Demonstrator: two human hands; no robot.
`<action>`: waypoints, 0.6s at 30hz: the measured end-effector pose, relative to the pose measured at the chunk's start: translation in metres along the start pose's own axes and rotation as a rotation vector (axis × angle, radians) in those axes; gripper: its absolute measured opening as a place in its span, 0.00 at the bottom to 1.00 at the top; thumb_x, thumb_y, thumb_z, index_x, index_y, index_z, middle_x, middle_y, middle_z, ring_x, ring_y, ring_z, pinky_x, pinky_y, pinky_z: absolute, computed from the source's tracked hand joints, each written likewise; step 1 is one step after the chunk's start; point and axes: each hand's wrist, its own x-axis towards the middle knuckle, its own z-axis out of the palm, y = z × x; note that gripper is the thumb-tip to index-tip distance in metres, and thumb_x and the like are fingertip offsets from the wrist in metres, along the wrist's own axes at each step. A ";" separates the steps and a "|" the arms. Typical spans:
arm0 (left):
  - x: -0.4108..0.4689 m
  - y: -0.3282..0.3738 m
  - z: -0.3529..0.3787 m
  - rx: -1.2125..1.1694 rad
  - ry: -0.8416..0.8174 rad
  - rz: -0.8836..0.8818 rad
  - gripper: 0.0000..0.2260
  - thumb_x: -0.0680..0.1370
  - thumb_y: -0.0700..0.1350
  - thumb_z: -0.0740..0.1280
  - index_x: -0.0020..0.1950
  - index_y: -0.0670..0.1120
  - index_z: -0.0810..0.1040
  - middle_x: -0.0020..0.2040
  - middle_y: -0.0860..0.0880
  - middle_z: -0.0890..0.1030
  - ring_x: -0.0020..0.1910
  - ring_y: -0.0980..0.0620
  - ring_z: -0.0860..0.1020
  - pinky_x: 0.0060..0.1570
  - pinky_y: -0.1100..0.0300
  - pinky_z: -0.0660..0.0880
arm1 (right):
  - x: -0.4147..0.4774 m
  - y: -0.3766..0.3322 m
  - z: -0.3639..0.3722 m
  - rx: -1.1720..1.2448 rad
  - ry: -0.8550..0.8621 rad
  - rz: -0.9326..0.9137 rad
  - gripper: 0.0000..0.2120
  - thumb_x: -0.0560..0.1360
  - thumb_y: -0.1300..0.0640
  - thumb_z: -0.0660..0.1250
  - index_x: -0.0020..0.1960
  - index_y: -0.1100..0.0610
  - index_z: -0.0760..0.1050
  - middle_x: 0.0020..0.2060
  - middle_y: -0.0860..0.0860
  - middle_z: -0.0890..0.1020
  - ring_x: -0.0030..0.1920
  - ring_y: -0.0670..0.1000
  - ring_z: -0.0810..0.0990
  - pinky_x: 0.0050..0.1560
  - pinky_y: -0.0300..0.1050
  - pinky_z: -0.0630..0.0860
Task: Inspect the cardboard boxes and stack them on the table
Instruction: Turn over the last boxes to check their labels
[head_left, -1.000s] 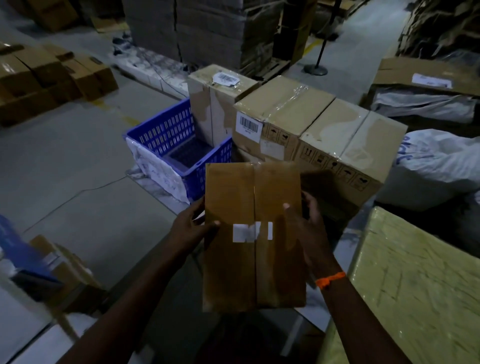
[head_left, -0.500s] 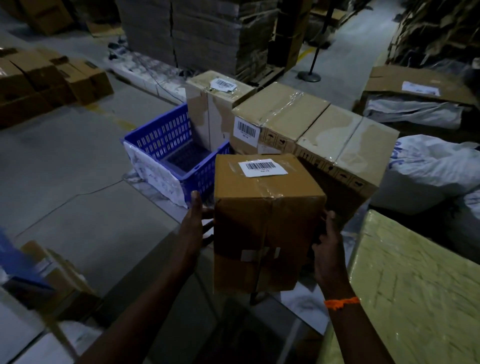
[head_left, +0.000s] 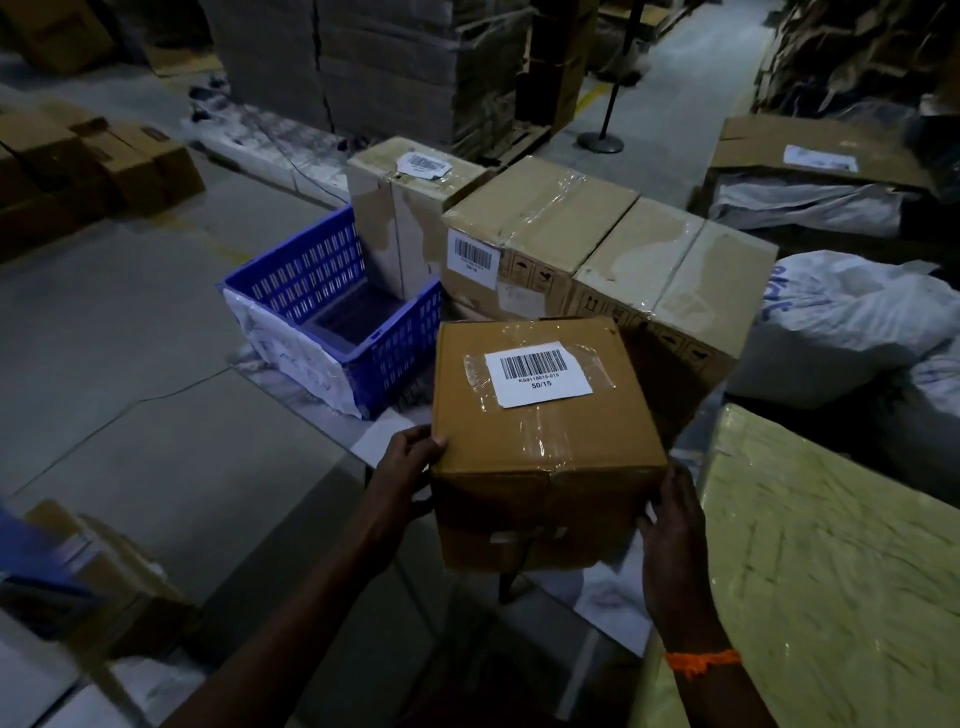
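Note:
I hold a brown taped cardboard box (head_left: 540, 447) between both hands, above a pale tabletop (head_left: 597, 597). Its top face carries a white barcode label reading 50/15. My left hand (head_left: 410, 467) grips the box's left edge with curled fingers. My right hand (head_left: 670, 519) clasps the lower right corner, thumb on the front face, fingers up the side. Behind it stand three more cardboard boxes: a tall one (head_left: 405, 218), one with a barcode sticker (head_left: 540, 218) and one to its right (head_left: 675, 280).
A blue slotted crate (head_left: 332, 306) sits left of the held box. A large yellow-green wrapped package (head_left: 831, 571) fills the right foreground, with white sacks (head_left: 857, 322) behind it. A small carton (head_left: 114, 571) lies at lower left. Box stacks line the far floor.
The box has been rotated away from me: its taped seam face, first facing me, now faces forward and down, and the labelled face is on top. Both hands shifted to its sides.

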 end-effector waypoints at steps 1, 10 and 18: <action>-0.001 -0.001 0.001 -0.003 -0.004 -0.006 0.27 0.69 0.64 0.67 0.66 0.60 0.69 0.68 0.51 0.74 0.65 0.46 0.75 0.67 0.41 0.72 | -0.002 -0.002 -0.002 -0.006 0.004 -0.013 0.16 0.87 0.60 0.54 0.65 0.43 0.74 0.57 0.30 0.81 0.65 0.42 0.78 0.53 0.33 0.79; -0.017 -0.008 -0.041 -0.162 0.165 0.177 0.26 0.72 0.60 0.65 0.70 0.60 0.72 0.69 0.51 0.76 0.64 0.45 0.78 0.56 0.45 0.79 | -0.014 -0.017 0.042 -0.134 -0.131 -0.274 0.22 0.77 0.37 0.64 0.65 0.48 0.79 0.64 0.49 0.81 0.66 0.50 0.78 0.65 0.52 0.76; -0.022 0.000 -0.119 0.822 0.278 0.758 0.30 0.76 0.33 0.69 0.73 0.59 0.72 0.74 0.48 0.72 0.71 0.49 0.71 0.64 0.52 0.73 | 0.007 0.010 0.068 -0.394 -0.145 -0.061 0.42 0.63 0.26 0.74 0.69 0.47 0.74 0.67 0.49 0.76 0.67 0.51 0.76 0.63 0.53 0.77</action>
